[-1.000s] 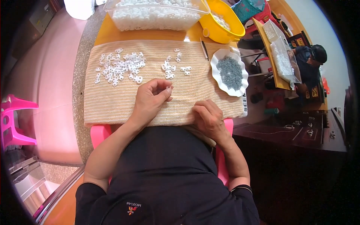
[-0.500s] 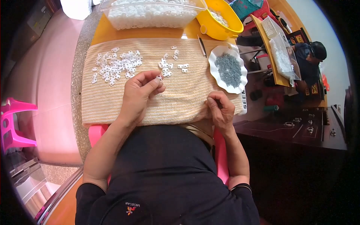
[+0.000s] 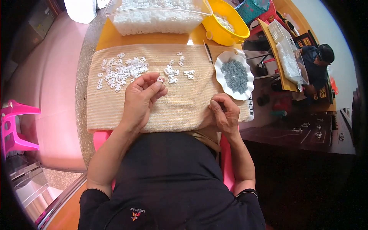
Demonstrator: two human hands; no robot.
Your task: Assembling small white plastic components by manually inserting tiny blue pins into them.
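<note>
The left hand (image 3: pixel 141 97) pinches 1 small white plastic piece (image 3: pixel 160 80) over the beige towel (image 3: pixel 153 111), just beside 2 scattered heaps of like pieces (image 3: pixel 122 71). The right hand (image 3: pixel 225 112) rests curled at the towel's near right edge; what it grips cannot be told. Right of the towel, a white scalloped dish (image 3: pixel 224 78) holds grey bits. Beyond the towel: a clear tub (image 3: pixel 159 17) of white pieces and a yellow bowl (image 3: pixel 226 30).

Small workshop — parts bin (image 3: pixel 157 17), co-worker (image 3: pixel 320 63)

A pink plastic stool (image 3: pixel 15 126) stands left; dark wooden furniture (image 3: pixel 306 134) sits right.
</note>
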